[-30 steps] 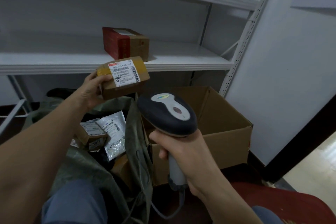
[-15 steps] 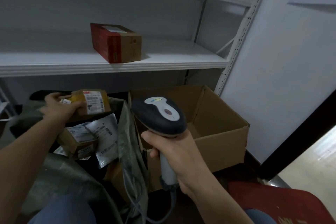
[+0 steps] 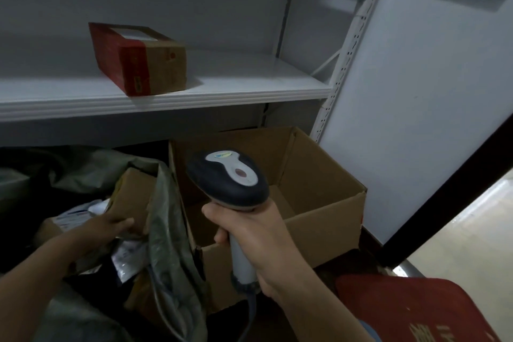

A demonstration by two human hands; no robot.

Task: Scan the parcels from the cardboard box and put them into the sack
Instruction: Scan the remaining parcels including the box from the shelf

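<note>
Left hand [image 3: 108, 228] holds brown parcel [image 3: 133, 194] in sack [image 3: 166, 233]; right hand [image 3: 258, 233], scanner [image 3: 227, 178].

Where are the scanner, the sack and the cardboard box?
scanner [image 3: 216, 189]: head view, on its dark head.
sack [image 3: 166, 233]: head view, on its green rim fold.
box [image 3: 319, 236]: head view, on its near outer wall.

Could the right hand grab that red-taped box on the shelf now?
Probably not: the right hand is full, gripping the barcode scanner. The path up to the red-taped box looks free, though.
</note>
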